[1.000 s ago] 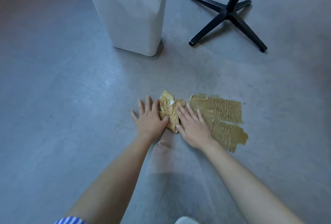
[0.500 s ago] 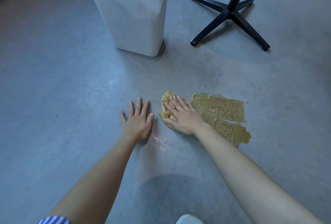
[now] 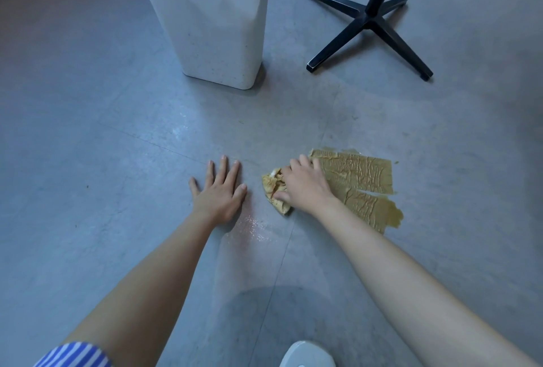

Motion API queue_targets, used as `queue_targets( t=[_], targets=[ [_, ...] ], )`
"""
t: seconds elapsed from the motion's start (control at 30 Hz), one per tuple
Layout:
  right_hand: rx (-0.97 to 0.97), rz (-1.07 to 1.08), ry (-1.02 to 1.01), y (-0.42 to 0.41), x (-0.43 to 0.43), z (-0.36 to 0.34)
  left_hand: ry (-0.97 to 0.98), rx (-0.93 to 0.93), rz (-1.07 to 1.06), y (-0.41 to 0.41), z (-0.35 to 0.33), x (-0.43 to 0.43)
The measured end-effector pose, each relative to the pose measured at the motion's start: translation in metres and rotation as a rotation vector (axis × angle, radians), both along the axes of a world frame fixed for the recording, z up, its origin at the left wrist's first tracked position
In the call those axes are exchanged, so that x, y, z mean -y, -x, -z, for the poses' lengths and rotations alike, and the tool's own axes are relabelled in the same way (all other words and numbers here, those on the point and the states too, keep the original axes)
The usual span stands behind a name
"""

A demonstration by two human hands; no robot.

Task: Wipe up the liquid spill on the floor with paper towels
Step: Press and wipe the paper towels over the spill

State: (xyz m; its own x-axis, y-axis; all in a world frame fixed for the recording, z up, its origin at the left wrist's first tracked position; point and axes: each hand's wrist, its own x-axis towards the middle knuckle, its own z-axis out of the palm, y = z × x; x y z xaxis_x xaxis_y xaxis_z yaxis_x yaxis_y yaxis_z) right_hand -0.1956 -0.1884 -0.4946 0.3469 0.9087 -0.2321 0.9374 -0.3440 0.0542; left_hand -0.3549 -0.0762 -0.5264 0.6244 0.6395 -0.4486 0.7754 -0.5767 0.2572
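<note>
Right hand [image 3: 305,187] is now curling round the soggy paper towel [image 3: 271,186] — gripping it. Left hand [image 3: 220,193] is lying flat, fingers spread.

White container [image 3: 217,23]: tall, speckled, upright on the grey floor [image 3: 88,131], far side
Black stand [image 3: 368,18]: cross-shaped foot, upright pole, right of the container, apart from it
Shoe toe [image 3: 307,355]: pale, nearest edge

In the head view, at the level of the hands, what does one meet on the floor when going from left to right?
left hand → crumpled paper towel → right hand gripping it → flat soaked paper towels
</note>
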Motion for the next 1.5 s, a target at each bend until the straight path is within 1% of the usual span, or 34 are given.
queue_targets(
  t=[0.07, 0.13, 0.2, 0.33, 0.4, 0.43, 0.47, 0.53, 0.57, 0.63, 0.7, 0.8, 0.87, 0.93, 1.07, 1.23, 1.37, 1.5],
  targets=[
    [-0.006, 0.0, 0.001, -0.005, 0.0, -0.002, 0.009, 0.0, 0.004, 0.0, -0.002, -0.001],
    [-0.062, 0.051, -0.029, -0.01, 0.003, -0.005, 0.017, -0.002, 0.007, 0.001, -0.003, -0.001],
    [-0.238, 0.218, -0.082, -0.016, 0.007, -0.009, 0.022, -0.004, 0.007, 0.0, -0.004, -0.002],
    [-0.683, 0.672, -0.221, -0.038, 0.016, -0.019, 0.025, -0.009, 0.0, 0.0, -0.005, -0.001],
    [-0.845, 0.852, -0.275, -0.051, 0.023, -0.021, 0.025, -0.01, -0.003, 0.0, -0.005, 0.0],
    [-0.844, 0.908, -0.265, -0.057, 0.027, -0.021, 0.024, -0.011, -0.004, -0.001, -0.005, 0.0],
    [-0.724, 0.909, -0.22, -0.061, 0.03, -0.02, 0.026, -0.014, -0.004, -0.001, -0.005, 0.0],
    [-0.36, 0.824, -0.131, -0.062, 0.037, -0.015, 0.036, -0.021, -0.005, -0.002, -0.005, 0.0],
    [-0.267, 0.765, -0.148, -0.058, 0.038, -0.013, 0.04, -0.026, -0.004, -0.002, -0.004, 0.0],
    [-0.253, 0.634, -0.194, -0.047, 0.035, -0.01, 0.044, -0.035, -0.004, -0.003, -0.004, 0.001],
    [-0.293, 0.523, -0.126, -0.033, 0.031, -0.001, 0.037, -0.041, 0.0, -0.002, -0.004, 0.001],
    [-0.36, 0.482, 0.03, -0.021, 0.033, 0.018, 0.033, -0.041, 0.003, -0.002, -0.003, 0.001],
    [-0.363, 0.459, 0.043, -0.02, 0.038, 0.028, 0.033, -0.038, 0.006, -0.002, -0.002, 0.001],
    [-0.357, 0.442, 0.011, -0.022, 0.041, 0.032, 0.02, -0.039, 0.013, -0.001, -0.001, 0.001],
    [-0.296, 0.429, -0.123, -0.024, 0.045, 0.035, 0.008, -0.039, 0.018, 0.0, 0.003, 0.002],
    [-0.126, 0.376, -0.272, -0.026, 0.046, 0.03, 0.006, -0.033, 0.017, 0.0, 0.003, 0.003],
    [-0.106, 0.479, -0.358, -0.037, 0.043, 0.019, -0.004, -0.031, 0.02, 0.0, 0.004, 0.004],
    [-0.026, 0.629, -0.462, -0.055, 0.045, 0.009, -0.006, -0.033, 0.019, 0.0, 0.004, 0.003]
  ],
)
